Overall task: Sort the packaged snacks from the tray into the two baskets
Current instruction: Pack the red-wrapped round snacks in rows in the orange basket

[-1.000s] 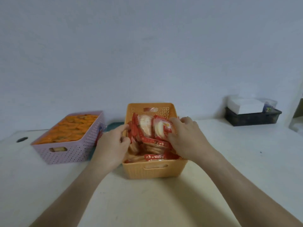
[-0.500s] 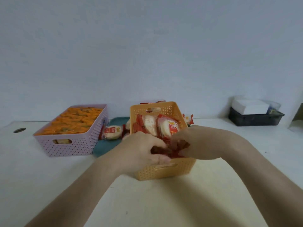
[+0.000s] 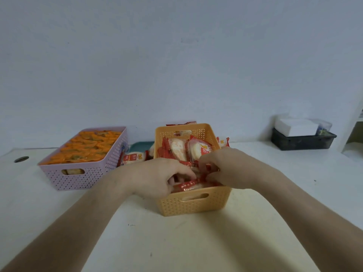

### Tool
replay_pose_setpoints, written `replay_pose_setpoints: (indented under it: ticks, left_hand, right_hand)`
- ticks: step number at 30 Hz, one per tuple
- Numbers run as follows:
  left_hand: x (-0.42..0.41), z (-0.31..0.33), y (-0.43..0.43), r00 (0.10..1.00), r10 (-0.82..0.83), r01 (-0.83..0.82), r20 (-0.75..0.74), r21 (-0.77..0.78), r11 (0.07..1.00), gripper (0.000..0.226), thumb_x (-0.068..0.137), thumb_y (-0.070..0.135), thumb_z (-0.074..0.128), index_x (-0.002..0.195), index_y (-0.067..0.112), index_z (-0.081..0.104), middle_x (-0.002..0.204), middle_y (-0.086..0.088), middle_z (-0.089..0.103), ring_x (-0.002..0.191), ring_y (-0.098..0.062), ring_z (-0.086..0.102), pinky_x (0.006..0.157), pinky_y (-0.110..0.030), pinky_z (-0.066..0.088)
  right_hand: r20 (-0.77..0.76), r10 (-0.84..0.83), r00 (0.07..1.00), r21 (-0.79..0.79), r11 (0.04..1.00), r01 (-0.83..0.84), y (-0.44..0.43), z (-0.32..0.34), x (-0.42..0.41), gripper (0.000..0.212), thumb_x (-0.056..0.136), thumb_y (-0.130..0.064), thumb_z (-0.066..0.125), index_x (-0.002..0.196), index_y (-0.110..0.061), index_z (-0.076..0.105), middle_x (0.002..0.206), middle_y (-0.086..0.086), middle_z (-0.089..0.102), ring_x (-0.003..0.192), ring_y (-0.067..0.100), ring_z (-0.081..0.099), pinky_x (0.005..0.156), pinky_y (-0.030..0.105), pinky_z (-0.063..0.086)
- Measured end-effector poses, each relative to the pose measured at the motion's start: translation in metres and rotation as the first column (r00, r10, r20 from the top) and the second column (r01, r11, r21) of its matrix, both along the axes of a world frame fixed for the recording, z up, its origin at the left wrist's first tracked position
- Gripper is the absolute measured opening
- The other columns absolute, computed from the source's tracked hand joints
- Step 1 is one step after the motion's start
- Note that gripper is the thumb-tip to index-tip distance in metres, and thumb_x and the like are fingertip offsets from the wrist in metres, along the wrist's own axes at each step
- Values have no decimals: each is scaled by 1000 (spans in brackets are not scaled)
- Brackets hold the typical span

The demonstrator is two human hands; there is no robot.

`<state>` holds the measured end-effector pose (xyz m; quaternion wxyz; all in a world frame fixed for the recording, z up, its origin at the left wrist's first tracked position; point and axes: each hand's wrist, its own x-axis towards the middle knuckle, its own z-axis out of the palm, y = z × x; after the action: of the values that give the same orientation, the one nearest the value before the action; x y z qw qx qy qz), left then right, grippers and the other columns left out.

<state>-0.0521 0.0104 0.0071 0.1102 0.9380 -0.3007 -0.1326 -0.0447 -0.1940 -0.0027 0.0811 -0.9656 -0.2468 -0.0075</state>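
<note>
Snacks (image 3: 180,148) in red wrappers stand packed in the orange basket (image 3: 192,205) at mid-table. The right hand (image 3: 233,167) pinches a red wrapper at its near end. The left hand (image 3: 155,177) curls its fingers down among the packets, and I cannot tell if it grips one. A few more lie on the tray (image 3: 140,146) behind, beside the full purple basket (image 3: 78,177).

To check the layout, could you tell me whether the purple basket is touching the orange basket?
Apart. The head view shows a gap between the purple basket and the orange basket, with a packet and the tray in it.
</note>
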Motion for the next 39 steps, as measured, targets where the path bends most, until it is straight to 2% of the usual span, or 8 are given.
replay_pose_setpoints:
  ticks: [5,12,16,22,27,30,32,39]
  left_hand:
    - [7,-7,-5,984,30,-33,173,18,999,33,87,38,66,119,40,56,85,18,49,77,-1,49,66,-22,41]
    - [2,-22,-5,892,199,-115,406,-221,968,28,78,29,67,99,37,49,66,15,53,61,-2,51,53,-18,34]
    - [-2,-20,-4,905,189,-94,380,-255,962,40,77,23,63,114,38,56,94,21,57,84,-2,55,71,-21,49]
    - [0,-26,0,904,120,-66,411,-145,987,6,81,38,59,86,38,58,74,20,58,70,-3,57,59,-19,42]
    - [2,-26,7,924,112,-87,365,-84,993,27,92,42,54,118,38,58,99,18,65,89,-5,61,75,-29,52]
    - [-2,-19,12,942,106,-91,318,-62,994,38,96,39,51,133,38,48,109,17,57,102,-6,54,87,-28,48]
    - [-8,-17,15,923,103,-88,370,-56,995,34,96,42,45,129,38,51,103,15,54,99,-7,51,87,-30,45]
    - [-29,-45,6,854,4,-4,521,-2,1000,59,94,56,7,115,35,57,97,16,64,100,-4,51,95,-29,17]
  right_hand:
    - [184,-112,976,119,989,91,1,-13,2,7,95,-22,49,94,-29,52,83,-5,59,82,21,56,68,36,48]
    - [384,-213,899,172,973,157,-2,-7,-2,15,92,-25,46,103,-16,52,98,2,54,90,27,55,69,37,47]
    - [241,-190,952,217,966,138,-9,8,-11,16,89,-28,54,101,-20,46,87,-1,60,80,23,59,68,39,50]
    - [-153,80,985,49,996,-74,-3,15,-20,13,94,-36,56,98,-25,62,100,-7,66,92,13,61,82,34,53]
    - [-290,117,950,-79,986,-145,1,15,-13,29,102,-35,41,129,-34,50,116,-14,54,104,10,49,81,26,40]
    - [-320,175,931,-118,968,-223,1,16,-4,35,102,-35,41,136,-33,53,142,-22,45,126,6,43,100,27,34]
    - [-318,193,928,-69,972,-225,-1,15,3,33,100,-31,50,130,-33,61,138,-34,41,128,-4,40,108,23,30]
    - [38,51,998,-10,999,-51,-3,-10,6,26,99,-22,47,110,-31,69,103,-12,70,96,13,60,89,34,42]
